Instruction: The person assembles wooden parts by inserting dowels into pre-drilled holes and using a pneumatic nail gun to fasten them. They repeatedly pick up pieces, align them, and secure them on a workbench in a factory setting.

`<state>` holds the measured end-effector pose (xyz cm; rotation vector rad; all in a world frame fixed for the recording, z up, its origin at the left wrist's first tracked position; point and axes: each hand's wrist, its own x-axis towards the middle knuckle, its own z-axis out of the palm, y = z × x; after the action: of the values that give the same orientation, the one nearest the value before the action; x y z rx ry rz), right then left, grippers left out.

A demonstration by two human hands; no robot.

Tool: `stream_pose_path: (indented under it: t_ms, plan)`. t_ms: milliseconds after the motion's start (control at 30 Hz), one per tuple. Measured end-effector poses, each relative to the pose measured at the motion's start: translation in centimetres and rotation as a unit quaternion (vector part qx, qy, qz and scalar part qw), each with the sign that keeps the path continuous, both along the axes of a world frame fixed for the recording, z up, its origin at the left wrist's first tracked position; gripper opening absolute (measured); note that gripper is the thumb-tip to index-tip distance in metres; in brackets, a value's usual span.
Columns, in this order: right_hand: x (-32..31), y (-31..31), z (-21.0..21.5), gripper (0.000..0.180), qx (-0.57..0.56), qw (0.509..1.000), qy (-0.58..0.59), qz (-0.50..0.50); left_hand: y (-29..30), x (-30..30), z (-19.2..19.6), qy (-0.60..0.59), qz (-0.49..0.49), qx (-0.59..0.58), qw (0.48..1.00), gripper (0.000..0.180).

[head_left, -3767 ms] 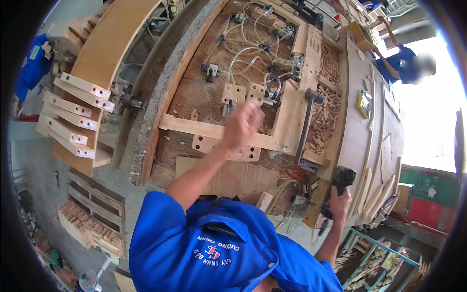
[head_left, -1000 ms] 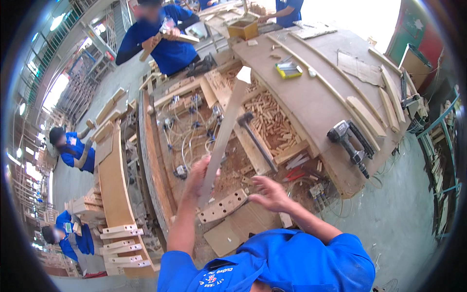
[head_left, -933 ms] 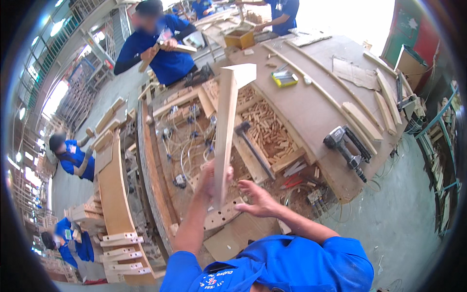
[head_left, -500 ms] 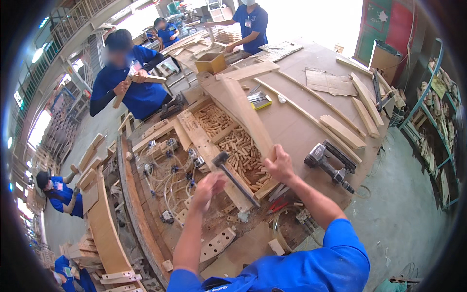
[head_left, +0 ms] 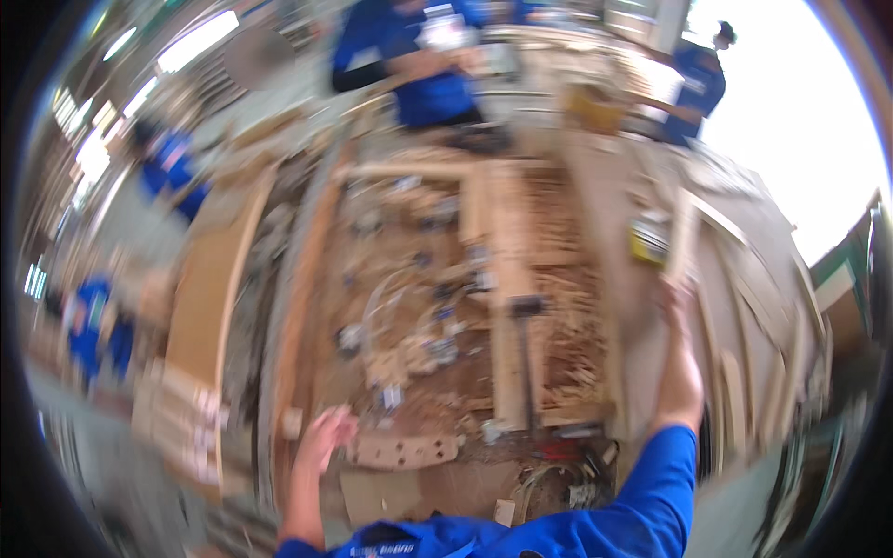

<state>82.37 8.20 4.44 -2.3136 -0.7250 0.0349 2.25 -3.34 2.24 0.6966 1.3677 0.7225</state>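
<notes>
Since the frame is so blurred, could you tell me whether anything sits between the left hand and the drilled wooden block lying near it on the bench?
Nothing visible does. The left hand hovers just left of the drilled wooden block, with only bare bench and scattered shavings between them.

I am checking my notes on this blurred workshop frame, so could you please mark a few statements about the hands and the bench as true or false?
1. The right hand is stretched out to a pale wooden strip at the bench's right side. True.
2. The left hand grips a hammer. False: it is by a flat wooden piece with holes, and no hammer is in it.
3. Both sleeves are red. False: the sleeve is blue.
4. Other people in blue stand beyond the bench. True.
5. The bench top is bare. False: wood pieces and shavings lie across it.
</notes>
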Motion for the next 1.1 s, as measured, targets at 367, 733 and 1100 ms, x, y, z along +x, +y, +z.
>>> stream_pose_path:
  t_ms: [367,733,1100]
  plan:
    - [-5.9,-9.6,2.0,0.053,0.048,0.996,-0.049,0.065,-5.4,-6.5,6.5,0.28,-0.043,0.132,0.95,0.035]
    - [-18.7,-23.9,2.9,0.055,0.064,0.979,0.119,0.155,1.9,-29.3,16.8,0.812,-0.096,0.183,0.546,0.059]
    - [-29.7,-27.1,5.5,0.039,0.045,0.966,0.152,0.205,5.6,-27.6,15.2,0.708,-0.311,0.291,0.563,0.065]
